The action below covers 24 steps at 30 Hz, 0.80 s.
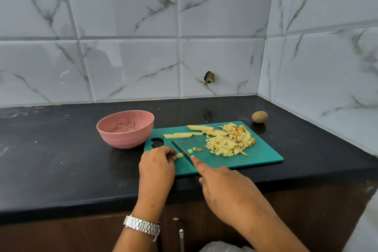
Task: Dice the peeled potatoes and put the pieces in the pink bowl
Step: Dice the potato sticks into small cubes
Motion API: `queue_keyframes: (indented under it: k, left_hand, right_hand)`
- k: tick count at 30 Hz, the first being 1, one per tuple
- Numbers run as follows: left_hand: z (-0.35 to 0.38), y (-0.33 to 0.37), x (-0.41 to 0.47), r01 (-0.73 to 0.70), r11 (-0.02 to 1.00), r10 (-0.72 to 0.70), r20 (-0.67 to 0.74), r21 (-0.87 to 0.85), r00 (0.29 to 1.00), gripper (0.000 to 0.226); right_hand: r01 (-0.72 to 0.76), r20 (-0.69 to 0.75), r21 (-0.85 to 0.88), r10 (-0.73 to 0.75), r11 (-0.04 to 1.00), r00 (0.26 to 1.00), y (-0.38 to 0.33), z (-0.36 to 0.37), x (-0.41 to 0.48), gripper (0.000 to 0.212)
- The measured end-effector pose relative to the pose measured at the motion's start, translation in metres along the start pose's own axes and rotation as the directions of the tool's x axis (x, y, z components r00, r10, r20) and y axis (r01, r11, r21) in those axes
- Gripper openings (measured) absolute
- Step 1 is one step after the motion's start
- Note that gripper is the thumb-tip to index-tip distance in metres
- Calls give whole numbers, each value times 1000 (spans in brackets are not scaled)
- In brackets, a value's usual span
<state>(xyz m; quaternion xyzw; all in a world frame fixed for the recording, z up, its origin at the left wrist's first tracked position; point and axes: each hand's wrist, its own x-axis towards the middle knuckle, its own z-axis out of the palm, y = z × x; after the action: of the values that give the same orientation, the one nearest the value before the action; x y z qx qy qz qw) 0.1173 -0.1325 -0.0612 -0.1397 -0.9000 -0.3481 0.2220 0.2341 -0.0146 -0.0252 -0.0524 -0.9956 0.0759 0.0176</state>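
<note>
Head view: we are watching the left hand (156, 162) pinching a short potato strip (180, 155) at the green board's (255, 157) near left. The right hand (223, 182) is gripping the knife (182, 152), its blade meeting the strip. Diced pieces (231, 141) are lying heaped far right on the board, and the pink bowl (124, 131) is standing just left of it.

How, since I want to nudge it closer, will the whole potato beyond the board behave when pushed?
The whole potato is rounded and egg-shaped, lying free on the smooth black counter, so it will probably roll or wobble rather than slide straight. It looks solid and uncut, so likely stiff and fairly heavy for its size.
</note>
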Motion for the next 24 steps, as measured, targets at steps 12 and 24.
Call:
queue_keyframes:
  k: [12,24]
  left_hand:
    - [-3,6,4,17,1000,-16,77,-15,997,14]
    - [0,9,7,15,998,-12,44,-68,999,9]
  right_hand:
    - [-39,-32,-18,38,999,999,1,2,14,67]
    - [-47,-16,-15,47,999,999,2,5,17,67]
